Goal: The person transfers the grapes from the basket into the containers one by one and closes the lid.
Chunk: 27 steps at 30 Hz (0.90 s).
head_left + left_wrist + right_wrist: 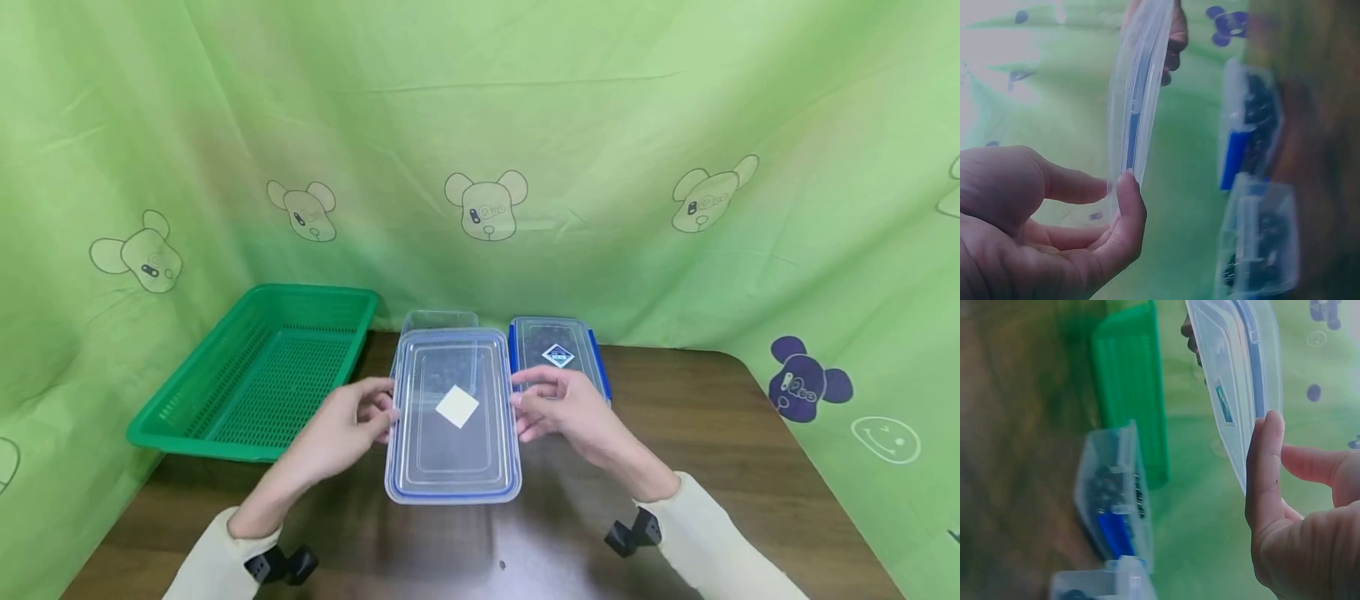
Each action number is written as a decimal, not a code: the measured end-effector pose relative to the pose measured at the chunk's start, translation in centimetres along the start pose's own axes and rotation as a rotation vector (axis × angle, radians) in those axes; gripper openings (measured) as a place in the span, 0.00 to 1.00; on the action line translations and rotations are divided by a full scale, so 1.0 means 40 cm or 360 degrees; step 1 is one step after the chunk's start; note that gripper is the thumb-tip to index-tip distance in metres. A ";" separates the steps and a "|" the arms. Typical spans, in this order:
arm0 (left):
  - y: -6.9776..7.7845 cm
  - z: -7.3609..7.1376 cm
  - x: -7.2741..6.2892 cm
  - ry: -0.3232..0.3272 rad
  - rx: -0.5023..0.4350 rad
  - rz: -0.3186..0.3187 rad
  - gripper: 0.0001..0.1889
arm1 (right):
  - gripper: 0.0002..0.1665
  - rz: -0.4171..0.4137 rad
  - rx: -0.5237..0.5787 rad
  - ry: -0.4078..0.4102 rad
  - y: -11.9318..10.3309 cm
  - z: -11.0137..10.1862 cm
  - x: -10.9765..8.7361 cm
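A clear plastic container lid [453, 450] with a blue seal along its rim and a white diamond label is held up, tilted, above the table. My left hand [341, 429] pinches its left edge between thumb and fingers. At the opposite edge my right hand [566, 412] holds it the same way; the right wrist view shows the index finger along the lid's rim [1259, 369]. Partly hidden behind the lid stands a clear container [438, 319]. To its right lies a lidded clear container [577, 333] with blue side clips, part of it covered by my right hand.
A green plastic basket [281, 362] with a perforated bottom stands at the left of the brown wooden table [697, 450]. A green patterned curtain [600, 250] hangs round the back and sides. Dark contents show through the containers in the wrist views.
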<state>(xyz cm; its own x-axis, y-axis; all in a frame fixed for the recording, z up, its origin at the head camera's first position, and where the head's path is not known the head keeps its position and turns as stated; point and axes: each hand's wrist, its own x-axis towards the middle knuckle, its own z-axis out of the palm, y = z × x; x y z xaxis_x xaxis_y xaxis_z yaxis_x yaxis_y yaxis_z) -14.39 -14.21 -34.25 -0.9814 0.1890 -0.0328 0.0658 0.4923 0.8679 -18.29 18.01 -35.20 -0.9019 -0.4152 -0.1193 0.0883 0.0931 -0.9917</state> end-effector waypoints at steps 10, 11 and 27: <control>0.018 -0.092 0.129 -0.0032 -0.0081 0.0003 0.26 | 0.24 -0.0079 -0.0037 0.0141 -0.078 0.001 0.106; 0.017 -0.097 0.140 -0.0031 -0.0089 -0.0007 0.26 | 0.24 -0.0077 -0.0043 0.0153 -0.082 0.002 0.117; -0.017 -0.117 0.309 -0.0113 -0.0134 -0.0233 0.27 | 0.25 0.0041 -0.0122 0.0295 -0.083 -0.009 0.263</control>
<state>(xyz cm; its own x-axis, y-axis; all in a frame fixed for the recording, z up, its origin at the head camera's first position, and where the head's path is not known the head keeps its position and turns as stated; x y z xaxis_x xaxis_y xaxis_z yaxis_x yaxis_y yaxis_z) -27.43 -16.20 -32.91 -0.9641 0.1814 -0.1938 -0.0947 0.4468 0.8896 -28.21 13.68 -33.16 -0.9628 -0.2388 -0.1267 0.0862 0.1732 -0.9811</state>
